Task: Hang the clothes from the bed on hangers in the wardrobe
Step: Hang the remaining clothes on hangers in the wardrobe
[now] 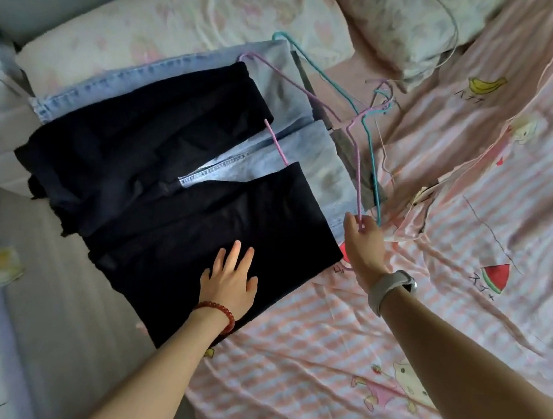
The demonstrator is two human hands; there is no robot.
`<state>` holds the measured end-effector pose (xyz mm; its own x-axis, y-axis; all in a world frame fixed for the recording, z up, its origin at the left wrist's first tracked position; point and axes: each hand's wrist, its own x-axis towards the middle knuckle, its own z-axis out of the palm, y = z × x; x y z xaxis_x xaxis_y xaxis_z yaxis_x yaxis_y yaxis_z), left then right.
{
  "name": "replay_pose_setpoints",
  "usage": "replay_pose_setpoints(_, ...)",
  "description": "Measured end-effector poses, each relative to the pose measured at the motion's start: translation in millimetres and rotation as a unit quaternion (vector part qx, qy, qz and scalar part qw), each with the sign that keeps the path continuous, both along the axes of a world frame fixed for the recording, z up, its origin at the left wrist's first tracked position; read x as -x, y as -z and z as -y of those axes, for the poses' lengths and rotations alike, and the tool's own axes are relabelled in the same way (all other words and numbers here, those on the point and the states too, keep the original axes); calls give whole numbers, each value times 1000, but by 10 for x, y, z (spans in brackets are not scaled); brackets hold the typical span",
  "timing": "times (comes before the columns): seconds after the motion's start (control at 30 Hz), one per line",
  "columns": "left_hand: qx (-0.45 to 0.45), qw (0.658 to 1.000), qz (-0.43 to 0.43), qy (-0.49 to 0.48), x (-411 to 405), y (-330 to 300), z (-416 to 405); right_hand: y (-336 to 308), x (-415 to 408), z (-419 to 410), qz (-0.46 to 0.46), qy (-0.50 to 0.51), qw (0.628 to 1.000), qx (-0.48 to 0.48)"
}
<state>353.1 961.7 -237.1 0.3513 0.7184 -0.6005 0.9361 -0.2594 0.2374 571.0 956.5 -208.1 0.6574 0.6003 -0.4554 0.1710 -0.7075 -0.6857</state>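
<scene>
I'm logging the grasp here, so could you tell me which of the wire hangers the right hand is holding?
The pink hanger: the right hand pinches its lower corner. The teal hanger lies just behind it, ungripped.

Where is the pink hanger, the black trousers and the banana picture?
pink hanger (354, 149), head view, on its thin arm above the right hand.
black trousers (155, 175), head view, on the dark cloth.
banana picture (485, 84), head view, on the yellow fruit.
</scene>
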Motion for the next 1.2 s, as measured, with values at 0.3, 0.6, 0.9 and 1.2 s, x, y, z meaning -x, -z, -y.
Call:
replay_pose_setpoints(0.3,-309,945,94,-45,-111,-201,-1013,-203,-156,-617,45,-61,985,-153)
replay_pose_setpoints(0.6,-279,960,-22,-16,-247,9,-2110,-51,-99,-596,74,-27,981,-180)
replay_pose_setpoints(0.9,-346,920,151,-105,-29,-394,-1878,-411,-99,-535,48,28,966,-253)
replay_pose_setpoints(1.2,-426,833,240,-259,672,-1337,-748,-1426,243,-340,86,-76,930,-348)
